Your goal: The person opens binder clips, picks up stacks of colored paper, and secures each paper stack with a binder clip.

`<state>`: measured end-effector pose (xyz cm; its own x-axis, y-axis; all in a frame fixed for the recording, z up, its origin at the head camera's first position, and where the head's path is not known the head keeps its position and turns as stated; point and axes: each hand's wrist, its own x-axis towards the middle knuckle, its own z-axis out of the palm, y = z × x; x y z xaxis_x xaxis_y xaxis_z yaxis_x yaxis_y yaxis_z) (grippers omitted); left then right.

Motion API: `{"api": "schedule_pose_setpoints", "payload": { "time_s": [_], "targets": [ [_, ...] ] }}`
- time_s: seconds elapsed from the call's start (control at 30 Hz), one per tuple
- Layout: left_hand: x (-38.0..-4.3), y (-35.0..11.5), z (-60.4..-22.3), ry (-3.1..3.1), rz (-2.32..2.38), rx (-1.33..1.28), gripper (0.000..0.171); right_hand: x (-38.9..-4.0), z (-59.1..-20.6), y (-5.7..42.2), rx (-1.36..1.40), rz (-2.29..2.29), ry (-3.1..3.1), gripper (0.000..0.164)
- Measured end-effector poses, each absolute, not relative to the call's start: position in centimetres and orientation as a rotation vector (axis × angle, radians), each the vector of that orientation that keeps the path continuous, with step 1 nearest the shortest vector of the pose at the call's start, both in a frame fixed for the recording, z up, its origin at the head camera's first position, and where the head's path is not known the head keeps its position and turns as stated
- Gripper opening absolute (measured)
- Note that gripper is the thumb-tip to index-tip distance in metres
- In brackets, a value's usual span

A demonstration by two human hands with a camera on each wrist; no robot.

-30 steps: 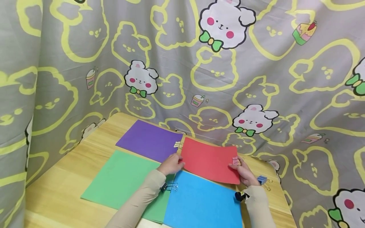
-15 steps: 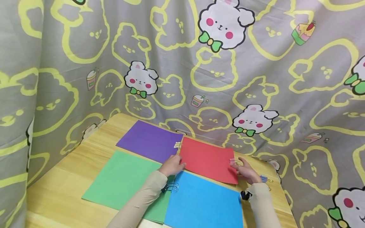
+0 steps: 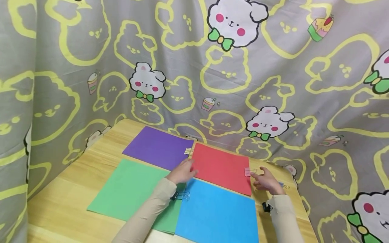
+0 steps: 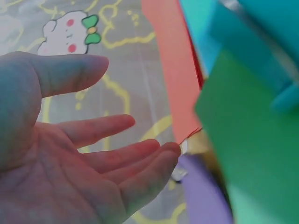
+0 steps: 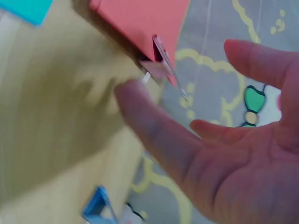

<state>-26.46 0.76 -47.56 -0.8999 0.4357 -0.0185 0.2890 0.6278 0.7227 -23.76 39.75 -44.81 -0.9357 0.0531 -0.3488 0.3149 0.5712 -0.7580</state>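
My left hand [image 3: 182,171] is at the lower left corner of a red paper stack [image 3: 223,167], with fingers extended in the left wrist view and nothing between them. A pink binder clip [image 3: 247,172] is on the red stack's right edge. Beside it is my right hand [image 3: 267,180]; in the right wrist view its fingers are spread loosely, and a fingertip is close to the clip [image 5: 159,67]. Whether they touch is unclear. Purple paper [image 3: 158,146] lies to the left, with a yellow binder clip [image 3: 187,151] at its right edge.
Green paper [image 3: 130,189] and blue paper [image 3: 217,212] lie nearer on the wooden table [image 3: 67,199]. Wire clip handles [image 3: 183,195] show where those two sheets meet. A blue binder clip [image 5: 98,203] sits on the table at right. Patterned curtain [image 3: 182,60] surrounds the table.
The red stack, raised and bowed a second ago, now lies flat. My right hand has released its edge and clip and drawn slightly right; my left hand stays near the lower left corner.
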Motion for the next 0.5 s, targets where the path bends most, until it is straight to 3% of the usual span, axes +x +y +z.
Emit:
{"api": "schedule_pose_setpoints", "payload": {
  "time_s": [0.3,0.5],
  "targets": [
    [-25.9,-1.4,-44.5,2.740,0.907,0.743,0.058,-21.7,-42.2,42.2,0.321,-1.190,2.727,0.084],
    [-22.9,-0.1,-44.3,2.727,0.710,0.817,0.058,-19.7,-42.0,45.0,0.369,-1.191,2.787,0.076]
  ]
}}
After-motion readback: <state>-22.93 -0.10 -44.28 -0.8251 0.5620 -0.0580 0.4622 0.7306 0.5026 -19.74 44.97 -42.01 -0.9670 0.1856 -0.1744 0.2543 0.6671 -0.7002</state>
